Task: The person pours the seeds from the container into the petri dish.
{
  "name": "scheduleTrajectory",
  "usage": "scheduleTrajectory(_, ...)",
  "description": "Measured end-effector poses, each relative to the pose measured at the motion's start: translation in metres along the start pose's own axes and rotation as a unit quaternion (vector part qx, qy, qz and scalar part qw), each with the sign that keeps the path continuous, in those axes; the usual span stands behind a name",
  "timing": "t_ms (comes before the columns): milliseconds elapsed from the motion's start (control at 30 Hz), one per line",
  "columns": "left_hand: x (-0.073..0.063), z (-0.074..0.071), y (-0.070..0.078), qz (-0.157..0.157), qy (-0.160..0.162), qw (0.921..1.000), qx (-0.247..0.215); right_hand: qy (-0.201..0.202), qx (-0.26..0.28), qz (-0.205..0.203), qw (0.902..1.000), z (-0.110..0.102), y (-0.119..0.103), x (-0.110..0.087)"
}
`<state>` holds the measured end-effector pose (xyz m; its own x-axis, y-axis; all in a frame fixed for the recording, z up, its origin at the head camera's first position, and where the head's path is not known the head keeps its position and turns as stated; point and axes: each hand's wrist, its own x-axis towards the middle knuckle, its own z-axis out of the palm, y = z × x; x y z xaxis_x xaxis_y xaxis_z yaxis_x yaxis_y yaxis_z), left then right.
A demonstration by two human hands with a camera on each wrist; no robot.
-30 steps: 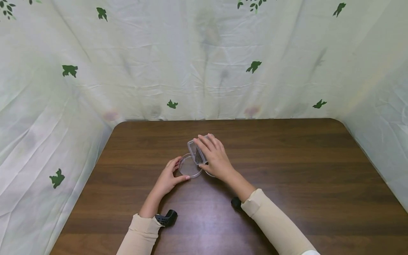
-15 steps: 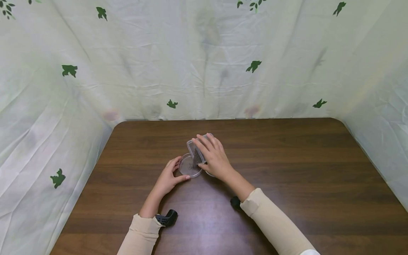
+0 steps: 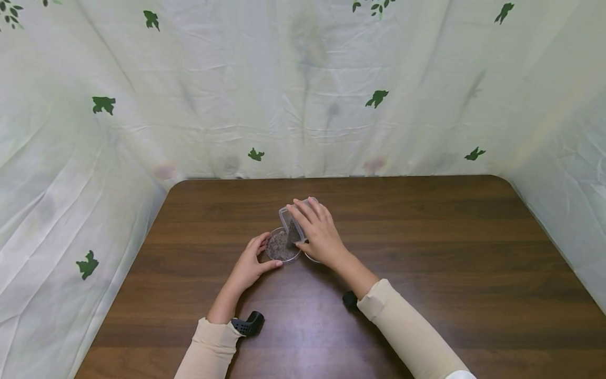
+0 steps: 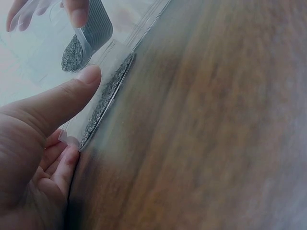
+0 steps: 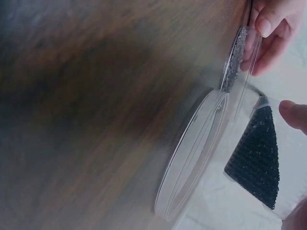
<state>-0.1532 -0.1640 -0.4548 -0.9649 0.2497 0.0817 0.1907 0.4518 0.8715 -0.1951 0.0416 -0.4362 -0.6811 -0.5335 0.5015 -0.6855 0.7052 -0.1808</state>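
In the head view, the left forearm (image 3: 208, 345) is directed toward 1 o'clock, and the right forearm (image 3: 412, 331) toward between 10 and 11 o'clock. The left hand (image 3: 248, 264) lies at about 8 o'clock from the right hand (image 3: 323, 241), near but not touching. Both hands are in a gripping pose: each thumb (image 3: 272, 265) stands apart from the fingers (image 3: 305, 210). The back of the right hand faces upward.

The round dishes (image 5: 180, 158) look smooth, clear and glossy, the box (image 4: 101, 28) like transparent plastic with a finely ribbed wall, the granules (image 4: 104, 103) rough and matt, the worktop (image 3: 426, 237) wood-grained with a soft sheen, the sleeves (image 3: 409, 329) matt cloth, and the curtain (image 3: 303, 105) thin, creased fabric.
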Motion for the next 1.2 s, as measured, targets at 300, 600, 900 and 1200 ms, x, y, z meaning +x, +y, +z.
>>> scheduleTrajectory(300,0.000,0.000,0.001,-0.005,-0.002,1.0000,0.002,0.003,0.000,0.003,1.0000,0.001,0.003,-0.001)
scheduleTrajectory(600,0.000,0.000,0.003,-0.014,-0.001,0.9999,0.005,0.004,0.006,0.011,0.9999,0.001,0.003,-0.001)
scheduleTrajectory(900,0.001,0.001,0.000,-0.009,-0.001,0.9999,0.008,-0.003,0.011,0.027,0.9996,0.002,0.004,-0.003)
scheduleTrajectory(1200,0.010,0.006,-0.041,-0.006,0.005,0.9999,0.011,0.006,0.012,0.024,0.9996,0.003,0.005,-0.004)
